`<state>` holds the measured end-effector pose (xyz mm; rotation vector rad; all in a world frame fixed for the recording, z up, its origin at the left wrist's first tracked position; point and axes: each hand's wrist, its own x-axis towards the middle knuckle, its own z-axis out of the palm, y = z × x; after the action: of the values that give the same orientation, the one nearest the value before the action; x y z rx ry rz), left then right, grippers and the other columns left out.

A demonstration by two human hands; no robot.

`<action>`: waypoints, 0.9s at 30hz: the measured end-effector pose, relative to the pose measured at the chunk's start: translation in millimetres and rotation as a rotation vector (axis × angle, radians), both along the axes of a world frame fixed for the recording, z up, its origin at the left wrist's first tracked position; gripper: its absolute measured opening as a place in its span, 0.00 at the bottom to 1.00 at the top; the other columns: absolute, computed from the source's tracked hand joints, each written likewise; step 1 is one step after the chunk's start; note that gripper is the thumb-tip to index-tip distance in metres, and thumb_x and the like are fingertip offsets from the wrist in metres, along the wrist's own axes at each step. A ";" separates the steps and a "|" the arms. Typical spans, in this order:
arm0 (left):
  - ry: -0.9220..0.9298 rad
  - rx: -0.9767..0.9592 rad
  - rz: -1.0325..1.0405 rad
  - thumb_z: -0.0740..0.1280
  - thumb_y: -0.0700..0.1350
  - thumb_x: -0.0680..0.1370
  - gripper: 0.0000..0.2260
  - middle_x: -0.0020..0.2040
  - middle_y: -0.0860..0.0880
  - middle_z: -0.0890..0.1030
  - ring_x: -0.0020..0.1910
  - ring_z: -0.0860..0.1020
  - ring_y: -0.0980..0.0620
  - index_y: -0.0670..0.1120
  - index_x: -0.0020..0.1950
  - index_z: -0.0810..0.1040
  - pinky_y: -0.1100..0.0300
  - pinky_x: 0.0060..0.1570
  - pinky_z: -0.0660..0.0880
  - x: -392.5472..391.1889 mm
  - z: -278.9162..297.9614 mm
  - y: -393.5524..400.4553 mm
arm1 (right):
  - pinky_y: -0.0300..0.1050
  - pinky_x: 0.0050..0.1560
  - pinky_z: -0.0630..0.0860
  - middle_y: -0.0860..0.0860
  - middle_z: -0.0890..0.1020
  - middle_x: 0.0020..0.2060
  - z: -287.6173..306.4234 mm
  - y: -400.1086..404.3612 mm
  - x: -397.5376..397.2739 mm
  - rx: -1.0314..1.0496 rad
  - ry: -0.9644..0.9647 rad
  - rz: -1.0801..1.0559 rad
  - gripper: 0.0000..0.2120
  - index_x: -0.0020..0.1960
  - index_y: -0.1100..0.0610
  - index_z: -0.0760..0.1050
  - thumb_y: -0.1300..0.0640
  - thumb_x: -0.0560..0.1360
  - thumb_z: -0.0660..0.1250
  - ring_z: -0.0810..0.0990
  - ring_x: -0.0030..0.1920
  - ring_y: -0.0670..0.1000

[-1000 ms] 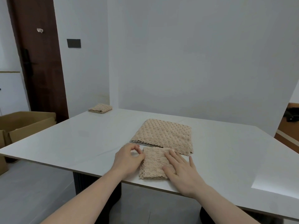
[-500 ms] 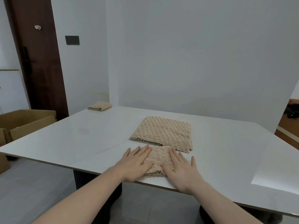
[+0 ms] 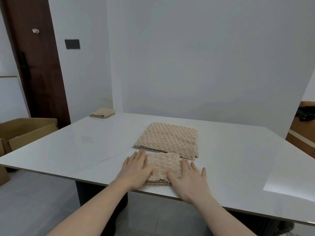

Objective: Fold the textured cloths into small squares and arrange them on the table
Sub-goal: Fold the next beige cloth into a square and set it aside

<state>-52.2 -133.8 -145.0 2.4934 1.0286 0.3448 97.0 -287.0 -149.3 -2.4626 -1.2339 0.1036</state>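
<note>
A small folded beige textured cloth (image 3: 162, 165) lies near the front edge of the white table (image 3: 76, 150). My left hand (image 3: 135, 171) lies flat with straight fingers against the cloth's left side. On the cloth's right side, my right hand (image 3: 189, 179) is flat too, its thumb and forefinger over the cloth's near right corner. Just behind it a larger stack of beige dotted cloths (image 3: 167, 139) lies flat. Another small folded cloth (image 3: 102, 113) sits at the table's far left corner.
A cardboard box (image 3: 25, 132) stands on the floor left of the table. A dark wooden door (image 3: 34, 65) is behind it. A wooden piece of furniture with a black object (image 3: 305, 114) is at the right edge. A white wall backs the table.
My left hand went from pinching the cloth's left edge to lying flat. Both hands slid apart from the cloth's top to its two sides.
</note>
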 end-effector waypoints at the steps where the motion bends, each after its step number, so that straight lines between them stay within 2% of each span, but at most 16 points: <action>1: -0.100 -0.025 0.035 0.56 0.58 0.82 0.34 0.84 0.50 0.51 0.82 0.49 0.51 0.49 0.84 0.49 0.50 0.80 0.48 -2.2 1.2 -0.1 | 0.63 0.81 0.41 0.48 0.56 0.83 0.1 -2.0 0.1 0.041 0.023 -0.004 0.44 0.84 0.53 0.47 0.29 0.75 0.45 0.49 0.83 0.51; 3: -0.234 -0.069 0.116 0.56 0.59 0.83 0.30 0.82 0.51 0.59 0.81 0.55 0.50 0.49 0.83 0.56 0.51 0.79 0.52 -6.0 3.1 -0.2 | 0.61 0.81 0.42 0.48 0.60 0.81 1.1 -5.3 0.1 0.107 0.069 -0.003 0.42 0.84 0.50 0.47 0.30 0.76 0.46 0.52 0.82 0.52; 4: -0.245 -0.049 0.137 0.55 0.61 0.83 0.30 0.81 0.51 0.61 0.80 0.57 0.50 0.49 0.82 0.59 0.51 0.78 0.53 -6.3 2.8 0.1 | 0.60 0.81 0.42 0.48 0.62 0.81 2.4 -6.8 -0.1 0.124 0.085 0.001 0.41 0.84 0.49 0.47 0.31 0.77 0.46 0.52 0.82 0.52; 6: -0.157 0.064 0.125 0.54 0.64 0.82 0.30 0.80 0.53 0.65 0.79 0.59 0.51 0.50 0.80 0.65 0.51 0.79 0.53 -3.6 -1.0 -0.6 | 0.59 0.81 0.42 0.48 0.62 0.80 4.8 -8.1 -0.1 0.128 0.110 0.004 0.38 0.84 0.49 0.47 0.33 0.79 0.45 0.51 0.82 0.51; 8: -0.066 0.140 0.104 0.53 0.67 0.80 0.33 0.79 0.54 0.65 0.79 0.58 0.51 0.50 0.79 0.66 0.49 0.80 0.50 -0.1 -4.5 -1.9 | 0.58 0.81 0.43 0.48 0.61 0.81 5.5 -7.6 0.7 0.107 0.111 0.007 0.36 0.84 0.50 0.48 0.34 0.81 0.45 0.50 0.82 0.51; 13: -0.079 0.099 0.166 0.45 0.75 0.72 0.42 0.77 0.56 0.68 0.77 0.62 0.53 0.53 0.76 0.68 0.49 0.80 0.50 -0.5 -2.0 1.1 | 0.57 0.82 0.42 0.45 0.57 0.82 -1.8 -4.5 5.3 0.060 0.063 0.026 0.38 0.84 0.52 0.44 0.34 0.80 0.46 0.47 0.82 0.51; 15: -0.063 0.109 0.149 0.48 0.76 0.70 0.40 0.75 0.59 0.68 0.76 0.62 0.56 0.55 0.74 0.70 0.49 0.79 0.51 0.1 -5.1 3.2 | 0.55 0.82 0.40 0.43 0.55 0.82 -2.9 -4.1 6.3 0.055 0.066 0.032 0.38 0.84 0.50 0.43 0.33 0.80 0.47 0.45 0.83 0.50; 18: -0.079 0.074 0.121 0.56 0.75 0.71 0.32 0.72 0.63 0.68 0.74 0.63 0.58 0.56 0.66 0.73 0.52 0.77 0.56 0.5 -7.0 4.3 | 0.51 0.82 0.37 0.39 0.56 0.81 -2.4 -5.2 8.7 0.066 0.079 0.034 0.39 0.84 0.47 0.43 0.32 0.79 0.49 0.44 0.82 0.46; 20: -0.119 0.031 0.103 0.62 0.73 0.71 0.25 0.70 0.65 0.70 0.74 0.63 0.60 0.57 0.58 0.75 0.55 0.75 0.59 0.0 -6.4 6.3 | 0.49 0.82 0.39 0.39 0.63 0.77 0.7 -5.2 10.0 0.112 0.135 0.019 0.40 0.83 0.46 0.49 0.30 0.76 0.52 0.50 0.81 0.43; 23: -0.143 -0.062 0.111 0.68 0.72 0.70 0.21 0.67 0.68 0.71 0.73 0.62 0.64 0.58 0.52 0.79 0.58 0.72 0.58 -0.2 0.9 9.0 | 0.52 0.82 0.48 0.38 0.73 0.64 7.0 -3.4 11.8 0.152 0.218 -0.015 0.40 0.80 0.48 0.62 0.31 0.72 0.59 0.64 0.73 0.44; 26: -0.130 -0.288 0.131 0.71 0.69 0.67 0.16 0.66 0.67 0.72 0.73 0.62 0.62 0.62 0.49 0.81 0.56 0.72 0.58 1.5 21.3 7.6 | 0.54 0.80 0.56 0.33 0.72 0.53 27.2 0.9 19.7 0.098 0.432 -0.076 0.36 0.76 0.49 0.70 0.39 0.70 0.73 0.65 0.68 0.44; 27: -0.130 -0.400 0.145 0.72 0.67 0.67 0.14 0.64 0.65 0.74 0.72 0.64 0.61 0.63 0.48 0.80 0.56 0.71 0.60 2.8 33.5 4.2 | 0.53 0.76 0.62 0.33 0.72 0.50 39.7 1.4 23.6 0.072 0.524 -0.082 0.33 0.72 0.48 0.73 0.43 0.70 0.75 0.66 0.66 0.46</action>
<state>-49.4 -129.6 -111.5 2.0224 1.1053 0.3050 120.5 -285.6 -109.6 -2.2149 -0.8889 0.6253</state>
